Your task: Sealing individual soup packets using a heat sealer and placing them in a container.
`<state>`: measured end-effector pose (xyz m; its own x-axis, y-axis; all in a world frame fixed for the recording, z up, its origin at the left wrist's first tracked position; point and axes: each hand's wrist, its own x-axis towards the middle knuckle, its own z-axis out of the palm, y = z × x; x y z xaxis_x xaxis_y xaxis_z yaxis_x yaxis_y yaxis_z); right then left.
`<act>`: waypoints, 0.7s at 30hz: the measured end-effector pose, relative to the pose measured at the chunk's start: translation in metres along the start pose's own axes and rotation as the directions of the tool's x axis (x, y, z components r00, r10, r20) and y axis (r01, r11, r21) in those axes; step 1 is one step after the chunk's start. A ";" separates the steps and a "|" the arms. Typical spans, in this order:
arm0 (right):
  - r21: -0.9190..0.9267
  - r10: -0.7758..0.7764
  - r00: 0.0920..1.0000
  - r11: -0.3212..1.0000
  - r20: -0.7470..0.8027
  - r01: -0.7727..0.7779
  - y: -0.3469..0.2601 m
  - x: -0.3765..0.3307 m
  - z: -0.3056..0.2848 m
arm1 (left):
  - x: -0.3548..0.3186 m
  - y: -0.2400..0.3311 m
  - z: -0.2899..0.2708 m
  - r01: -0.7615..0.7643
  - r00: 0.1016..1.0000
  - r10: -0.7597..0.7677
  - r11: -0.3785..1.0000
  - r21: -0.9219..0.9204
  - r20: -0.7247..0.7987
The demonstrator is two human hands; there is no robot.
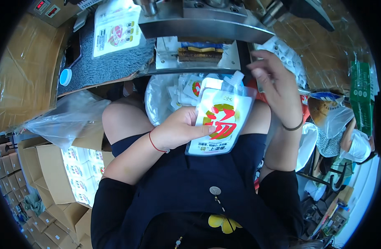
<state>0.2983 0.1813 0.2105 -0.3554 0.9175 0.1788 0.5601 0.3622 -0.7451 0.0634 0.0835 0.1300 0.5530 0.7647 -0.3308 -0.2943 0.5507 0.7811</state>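
Observation:
Over my lap, my left hand [182,129] is closed on a spout pouch [217,124]. The pouch is white with clear edges and has red lettering over a green ring. A pale spout [237,78] stands at its upper right corner. Just right of that spout is my right hand [277,83], raised, with curved fingers and the thumb apart from them. Nothing shows between its fingers. Beyond the hands, a metal press [207,30] has a heavy steel bar above a lower plate [165,63] with a brown-edged block [200,54].
Printed pouches [116,35] lie on a blue-grey mat [116,68] at the far left, near a small round cap [65,77]. Below the press, a plastic-lined bin [155,97] holds small packs. White spouts [286,58] are heaped at right. An open carton [53,174] holds printed packs.

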 end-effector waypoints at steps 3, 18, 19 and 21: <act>-0.435 -0.067 0.991 0.900 -0.116 0.010 0.026 0.012 -0.026 | 0.009 0.001 -0.016 -0.008 1.000 0.008 0.998 -0.059 -0.012; 0.175 -0.280 0.942 0.952 0.184 0.249 0.003 -0.026 0.032 | -0.016 -0.024 -0.018 -0.292 0.944 0.322 0.695 0.657 0.079; 0.212 -0.197 0.954 0.966 0.227 0.149 0.007 -0.030 0.033 | -0.020 -0.025 -0.017 -0.296 0.937 0.341 0.643 0.706 0.083; 0.193 -0.208 0.886 0.971 0.415 0.138 0.017 -0.024 0.019 | -0.029 -0.013 -0.010 -0.267 0.945 0.315 0.573 0.775 0.093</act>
<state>0.3022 0.1623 0.1819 -0.7418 0.6690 0.0467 0.3505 0.4462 -0.8234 0.0440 0.0573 0.1240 0.5022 0.8646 -0.0174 0.2872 -0.1478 0.9464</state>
